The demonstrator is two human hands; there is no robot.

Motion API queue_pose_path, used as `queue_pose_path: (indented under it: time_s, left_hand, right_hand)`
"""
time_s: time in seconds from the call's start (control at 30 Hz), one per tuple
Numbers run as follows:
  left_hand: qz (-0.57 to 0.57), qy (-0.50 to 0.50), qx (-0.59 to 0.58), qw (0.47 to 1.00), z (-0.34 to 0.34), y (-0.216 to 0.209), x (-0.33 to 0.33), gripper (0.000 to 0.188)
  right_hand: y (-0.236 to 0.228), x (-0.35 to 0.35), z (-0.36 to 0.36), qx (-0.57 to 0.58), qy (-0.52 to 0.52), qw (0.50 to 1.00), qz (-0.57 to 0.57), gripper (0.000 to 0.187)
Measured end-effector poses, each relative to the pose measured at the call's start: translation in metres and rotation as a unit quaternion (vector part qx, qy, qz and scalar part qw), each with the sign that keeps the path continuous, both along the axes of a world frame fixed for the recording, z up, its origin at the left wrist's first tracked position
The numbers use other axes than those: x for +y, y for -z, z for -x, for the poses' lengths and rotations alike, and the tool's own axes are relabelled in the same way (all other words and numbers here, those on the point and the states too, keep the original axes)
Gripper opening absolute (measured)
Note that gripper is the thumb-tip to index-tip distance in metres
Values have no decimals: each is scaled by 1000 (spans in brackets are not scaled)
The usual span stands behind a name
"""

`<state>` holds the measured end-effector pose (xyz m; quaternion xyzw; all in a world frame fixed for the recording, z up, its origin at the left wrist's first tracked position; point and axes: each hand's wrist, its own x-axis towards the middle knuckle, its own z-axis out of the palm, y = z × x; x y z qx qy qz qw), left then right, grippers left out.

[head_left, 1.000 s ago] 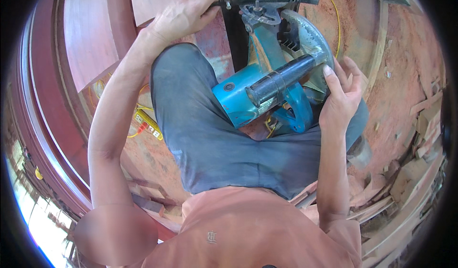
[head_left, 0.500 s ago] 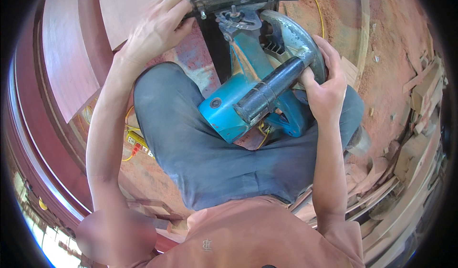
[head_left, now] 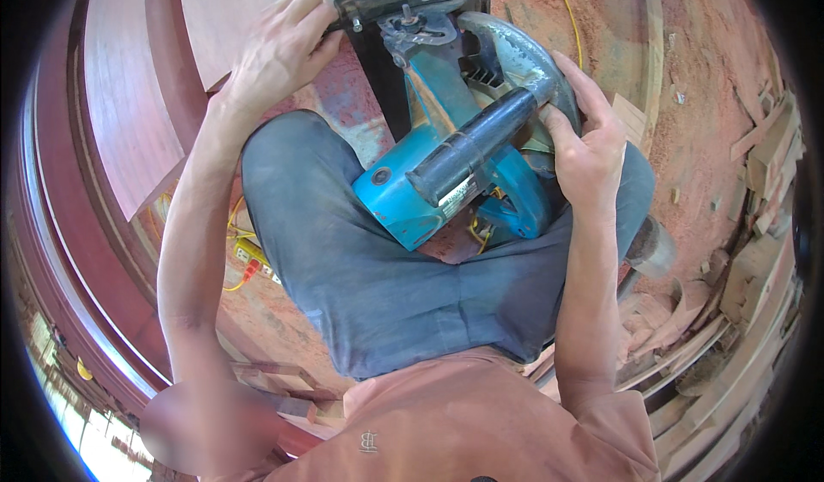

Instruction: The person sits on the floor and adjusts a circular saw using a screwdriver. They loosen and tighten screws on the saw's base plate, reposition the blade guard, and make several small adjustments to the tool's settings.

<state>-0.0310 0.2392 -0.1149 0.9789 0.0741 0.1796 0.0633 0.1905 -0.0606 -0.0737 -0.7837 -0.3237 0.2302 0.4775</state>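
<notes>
A teal circular saw [head_left: 396, 188] with a black tubular handle [head_left: 472, 145] lies tilted above my lap, between my knees. My left hand [head_left: 279, 57] has its fingers closed around the end of the saw's dark base plate [head_left: 412, 0], at the top of the view. On the other side, my right hand [head_left: 588, 151] grips the curved, worn metal blade guard [head_left: 515, 48], thumb on the near side and fingers over the outer edge. The blade itself I cannot make out.
Broad reddish boards [head_left: 129, 96] lean at the left. A yellow power strip [head_left: 247, 252] with a red plug lies beside my left knee. Wood offcuts [head_left: 764, 164] pile up at the right. A yellow cord [head_left: 568, 10] crosses the dusty floor at the top.
The saw has shifted slightly up and to the left, turning a little, and both hands have moved with it. My right thumb now sits higher against the guard.
</notes>
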Motion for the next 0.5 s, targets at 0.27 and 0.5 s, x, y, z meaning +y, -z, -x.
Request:
queue_pose_path:
  time_s: [0.27,0.5]
  left_hand:
    - [-16,14,-7,1000,-1,1,1,24]
    - [-14,26,-15,999,1,2,2,24]
  right_hand:
    - [0,0,-1,8,4,1000,-24,51]
    - [-3,2,-1,43,11,999,-26,52]
